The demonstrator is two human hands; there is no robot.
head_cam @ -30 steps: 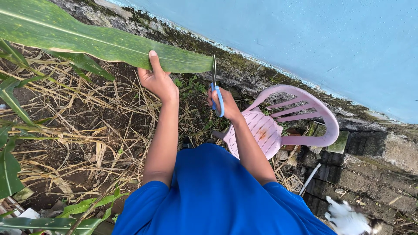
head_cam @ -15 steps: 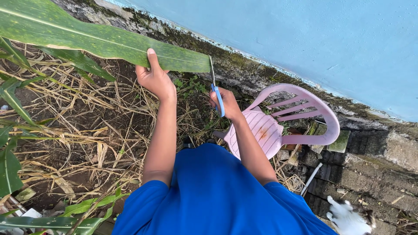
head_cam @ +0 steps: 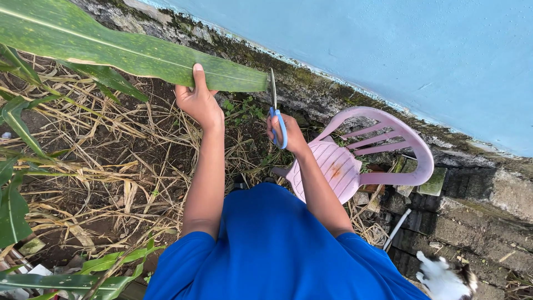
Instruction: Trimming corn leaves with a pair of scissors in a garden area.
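Observation:
My left hand (head_cam: 197, 100) grips the lower edge of a long green maize leaf (head_cam: 111, 47) that stretches from the upper left. The leaf's cut end sits right beside the scissor blades. My right hand (head_cam: 286, 132) holds blue-handled scissors (head_cam: 276, 108) upright, blades pointing up next to the leaf's end. I wear a blue shirt.
A pink plastic chair (head_cam: 361, 158) stands just right of my right arm. Behind runs a light blue wall (head_cam: 388, 50) with a mossy concrete base. Dry stalks and more green leaves (head_cam: 14, 205) cover the soil at left. A white animal (head_cam: 444, 278) sits at bottom right.
The leaf's tip beyond the scissors is gone; its end now stops at the blades. Both hands have kept nearly the same place.

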